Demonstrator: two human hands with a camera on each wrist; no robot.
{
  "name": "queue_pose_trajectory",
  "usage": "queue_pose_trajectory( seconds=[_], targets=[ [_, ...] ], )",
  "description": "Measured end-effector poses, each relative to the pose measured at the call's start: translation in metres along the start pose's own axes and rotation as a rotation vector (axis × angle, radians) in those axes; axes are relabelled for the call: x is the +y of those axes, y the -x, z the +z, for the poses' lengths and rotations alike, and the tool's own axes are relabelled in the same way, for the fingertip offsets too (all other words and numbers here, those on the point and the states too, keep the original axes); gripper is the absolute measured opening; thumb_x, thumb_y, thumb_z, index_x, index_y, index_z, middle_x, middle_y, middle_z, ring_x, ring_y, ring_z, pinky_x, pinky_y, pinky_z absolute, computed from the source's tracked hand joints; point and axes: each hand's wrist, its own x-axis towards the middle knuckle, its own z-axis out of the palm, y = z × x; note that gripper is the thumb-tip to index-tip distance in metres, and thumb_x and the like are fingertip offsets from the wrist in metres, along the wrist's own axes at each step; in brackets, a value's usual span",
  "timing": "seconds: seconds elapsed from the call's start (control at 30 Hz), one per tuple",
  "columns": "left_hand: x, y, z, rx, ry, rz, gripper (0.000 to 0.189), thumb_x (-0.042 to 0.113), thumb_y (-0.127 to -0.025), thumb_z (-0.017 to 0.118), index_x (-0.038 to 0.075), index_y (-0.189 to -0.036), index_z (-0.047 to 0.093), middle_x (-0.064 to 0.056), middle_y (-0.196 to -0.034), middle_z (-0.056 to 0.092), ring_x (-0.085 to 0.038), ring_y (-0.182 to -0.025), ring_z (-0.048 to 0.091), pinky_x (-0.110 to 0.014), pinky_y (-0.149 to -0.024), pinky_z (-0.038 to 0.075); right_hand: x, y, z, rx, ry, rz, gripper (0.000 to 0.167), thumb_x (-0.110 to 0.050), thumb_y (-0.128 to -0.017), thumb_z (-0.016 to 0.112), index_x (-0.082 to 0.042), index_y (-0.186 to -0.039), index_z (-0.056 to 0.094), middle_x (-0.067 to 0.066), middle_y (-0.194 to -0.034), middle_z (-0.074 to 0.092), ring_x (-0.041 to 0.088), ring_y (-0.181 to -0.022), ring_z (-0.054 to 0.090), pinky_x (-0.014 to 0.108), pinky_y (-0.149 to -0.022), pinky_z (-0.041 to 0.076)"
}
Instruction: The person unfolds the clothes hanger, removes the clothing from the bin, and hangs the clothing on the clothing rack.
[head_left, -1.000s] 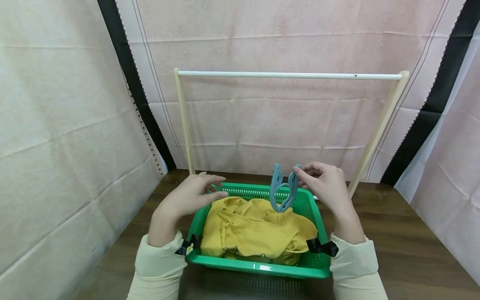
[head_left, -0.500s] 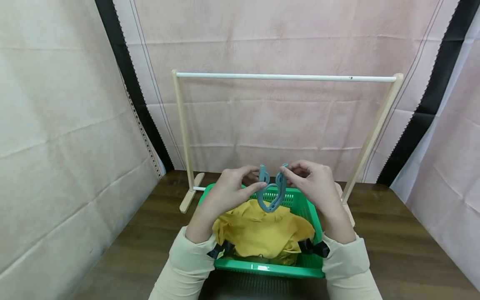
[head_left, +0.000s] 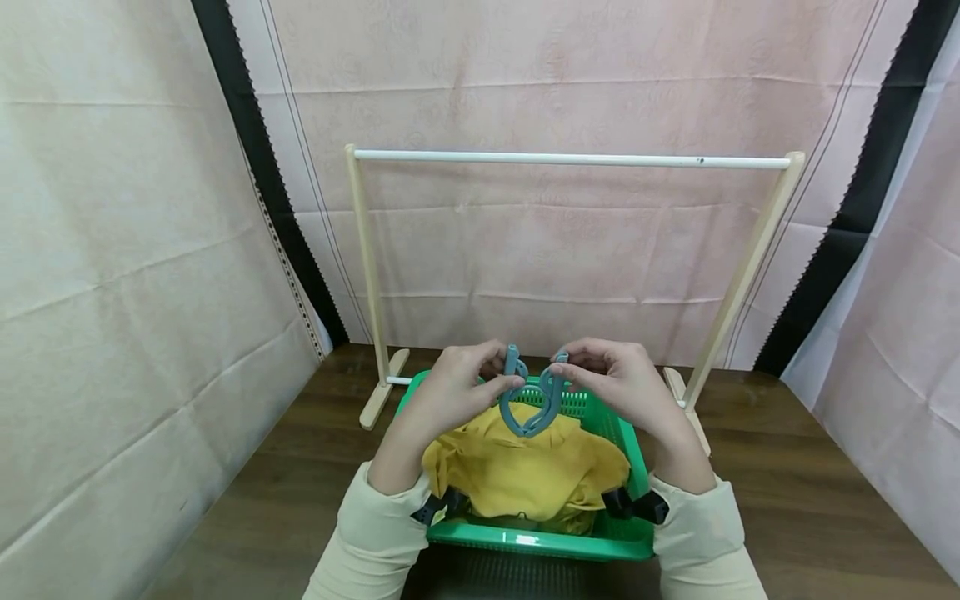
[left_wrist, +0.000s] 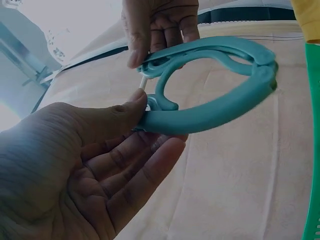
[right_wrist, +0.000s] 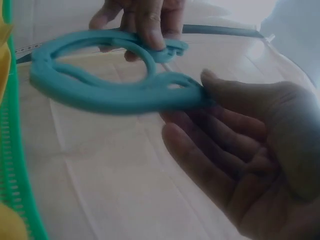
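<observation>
A blue plastic folding hanger (head_left: pixel 553 402) is held up over the basket, its two arms bent upward into a U. My left hand (head_left: pixel 459 387) pinches the end of one arm between thumb and fingers. Opposite it, my right hand (head_left: pixel 617 385) pinches the other end. In the left wrist view the hanger (left_wrist: pixel 210 114) shows a hinge at its far end and curved inner pieces. Below lies a crumpled yellow garment (head_left: pixel 525 475) inside a green basket (head_left: pixel 540 543); my forearms partly hide the basket's sides.
Behind the basket stands a rack with a white bar (head_left: pixel 570 158) across two pale wooden posts (head_left: pixel 365 258). Its feet rest on the brown wooden table (head_left: pixel 810 467). Pale cloth walls (head_left: pixel 150 292) enclose the left, back and right.
My left hand has moved right from beside the basket and taken hold of the hanger's left arm. The hanger and my right hand have shifted left and slightly down.
</observation>
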Motion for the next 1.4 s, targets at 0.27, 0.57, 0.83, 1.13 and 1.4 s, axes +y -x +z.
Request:
queue_pose_trajectory(
  seconds=[0.27, 0.57, 0.83, 1.13, 1.4],
  targets=[
    [0.001, 0.000, -0.006, -0.012, -0.041, 0.018, 0.009, 0.024, -0.094, 0.073, 0.019, -0.099, 0.068, 0.014, -0.083, 0.068, 0.000, -0.074, 0.062, -0.025, -0.064, 0.053, 0.001, 0.000, -0.001, -0.049, -0.001, -0.029, 0.007, -0.022, -0.095, 0.072, -0.019, -0.100, 0.075, -0.004, -0.085, 0.075, 0.017, -0.074, 0.072, 0.034, -0.069, 0.060],
    [0.001, 0.005, -0.008, -0.031, -0.046, -0.018, 0.009, 0.024, -0.094, 0.074, 0.019, -0.099, 0.067, 0.012, -0.084, 0.069, 0.000, -0.075, 0.063, -0.025, -0.064, 0.054, 0.001, 0.002, 0.000, -0.068, 0.023, -0.053, 0.006, -0.020, -0.095, 0.072, -0.019, -0.100, 0.075, -0.005, -0.084, 0.074, 0.016, -0.074, 0.071, 0.036, -0.069, 0.060],
    [-0.004, 0.006, -0.013, -0.011, -0.013, -0.027, 0.009, 0.024, -0.094, 0.074, 0.020, -0.098, 0.068, 0.013, -0.085, 0.068, -0.002, -0.076, 0.064, -0.026, -0.067, 0.055, 0.005, 0.003, -0.005, -0.049, 0.033, -0.039, 0.005, -0.022, -0.095, 0.072, -0.020, -0.099, 0.074, -0.006, -0.082, 0.074, 0.026, -0.075, 0.072, 0.036, -0.070, 0.060],
    [-0.011, 0.012, -0.021, -0.017, 0.039, -0.055, 0.009, 0.025, -0.094, 0.074, 0.021, -0.099, 0.067, 0.013, -0.084, 0.070, -0.003, -0.078, 0.066, -0.029, -0.070, 0.056, 0.004, 0.007, -0.013, -0.043, 0.081, -0.010, 0.006, -0.025, -0.095, 0.073, -0.020, -0.097, 0.074, -0.004, -0.082, 0.075, 0.021, -0.077, 0.073, 0.032, -0.068, 0.059],
    [-0.015, 0.019, -0.034, -0.010, -0.042, -0.121, 0.009, 0.029, -0.094, 0.074, 0.024, -0.096, 0.067, 0.015, -0.082, 0.068, -0.005, -0.076, 0.064, -0.029, -0.065, 0.054, 0.008, 0.010, -0.025, -0.068, 0.122, 0.005, 0.006, -0.024, -0.095, 0.073, -0.019, -0.097, 0.073, -0.010, -0.082, 0.074, 0.015, -0.077, 0.073, 0.033, -0.070, 0.060]
  ],
)
